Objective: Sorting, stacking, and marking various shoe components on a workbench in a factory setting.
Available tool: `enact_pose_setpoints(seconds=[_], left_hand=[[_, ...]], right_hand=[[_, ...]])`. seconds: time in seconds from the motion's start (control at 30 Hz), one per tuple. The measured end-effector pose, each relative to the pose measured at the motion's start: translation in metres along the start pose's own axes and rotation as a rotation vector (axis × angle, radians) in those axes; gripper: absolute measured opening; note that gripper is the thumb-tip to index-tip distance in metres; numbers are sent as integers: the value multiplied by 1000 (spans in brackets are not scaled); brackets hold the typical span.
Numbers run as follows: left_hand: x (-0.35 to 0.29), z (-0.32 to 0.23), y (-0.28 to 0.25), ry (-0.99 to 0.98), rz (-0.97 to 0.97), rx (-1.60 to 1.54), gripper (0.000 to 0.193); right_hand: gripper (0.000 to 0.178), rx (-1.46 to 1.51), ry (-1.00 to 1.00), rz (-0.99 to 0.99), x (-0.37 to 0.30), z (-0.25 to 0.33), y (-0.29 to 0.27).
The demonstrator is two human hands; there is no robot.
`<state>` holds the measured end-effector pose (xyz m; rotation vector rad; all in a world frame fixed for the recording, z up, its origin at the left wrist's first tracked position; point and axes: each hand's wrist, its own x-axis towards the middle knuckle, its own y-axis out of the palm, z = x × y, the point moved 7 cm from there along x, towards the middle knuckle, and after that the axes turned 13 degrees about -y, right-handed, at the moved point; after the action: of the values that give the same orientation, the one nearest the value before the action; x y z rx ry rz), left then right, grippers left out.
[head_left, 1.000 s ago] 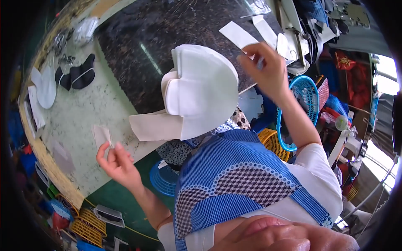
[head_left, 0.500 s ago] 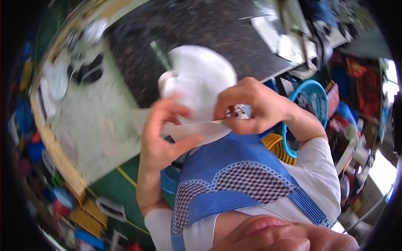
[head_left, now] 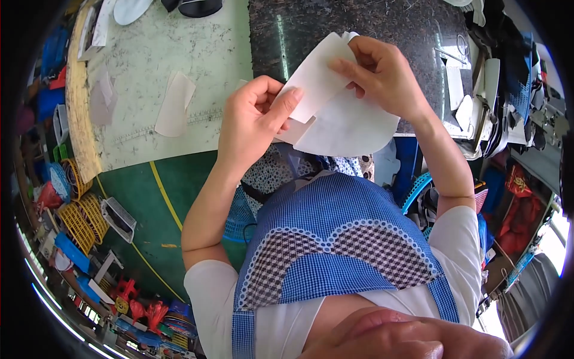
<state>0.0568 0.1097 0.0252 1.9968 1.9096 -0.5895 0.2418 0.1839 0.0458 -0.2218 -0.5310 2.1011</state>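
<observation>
Over the table's near edge, my left hand [head_left: 254,113] pinches the lower left edge of a white strip-shaped piece of thin sheet material [head_left: 317,75], its thumb lying on the top face. My right hand [head_left: 385,78] grips the strip's upper right end between thumb and fingers. Beneath the strip spreads a larger white piece with a rounded edge [head_left: 353,125], partly covered by it and by my right hand. A further pale edge [head_left: 293,133] shows under my left hand. How the layers are joined, I cannot tell.
Left of my hands, pale cut pieces [head_left: 175,105] lie on a light, marked board [head_left: 209,54]. The dark speckled tabletop [head_left: 394,18] carries scissors [head_left: 460,45] and white pieces at right. Blue baskets [head_left: 239,215] stand below the table, yellow baskets [head_left: 84,218] at lower left.
The view has turned, bringing the light board further into sight. My left hand, spread before, now pinches the strip. The strip is raised over the rounded piece, with my right hand at its upper end.
</observation>
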Motion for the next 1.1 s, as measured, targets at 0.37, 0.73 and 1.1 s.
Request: enact_pose_setpoints(seconds=[0.37,0.73,1.1], left_hand=[[-33,-39,4,774,-625,776,26],[-25,-36,19,896,-49,706,41],[175,-66,-273,548,-1123,1161,38]], right_hand=[[21,-317,-142,-327,-2,18,-19],[39,-722,-451,8,-31,46,7],[23,11,-61,-588,-67,3,-72]])
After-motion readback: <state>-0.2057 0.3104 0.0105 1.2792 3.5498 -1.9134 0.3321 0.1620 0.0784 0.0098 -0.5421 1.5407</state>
